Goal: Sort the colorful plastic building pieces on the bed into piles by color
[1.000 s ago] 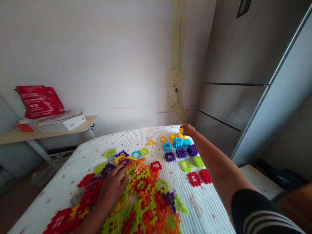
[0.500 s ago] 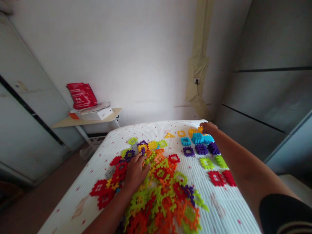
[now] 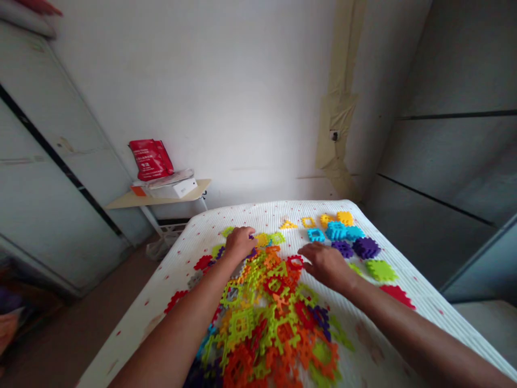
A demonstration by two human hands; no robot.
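The pile of toothed plastic tiles [image 3: 266, 307] lies between my forearms on the white mattress [image 3: 258, 213]. My left hand [image 3: 239, 243] rests on the pile's far edge, fingers curled down over purple and yellow pieces; I cannot tell whether they pinch one. My right hand [image 3: 325, 264] lies palm down, fingers loose and empty, fingertips just beside a red tile [image 3: 294, 262]. Beyond it stand sorted yellow tiles [image 3: 345, 217], blue tiles [image 3: 336, 230] and purple tiles [image 3: 365, 248].
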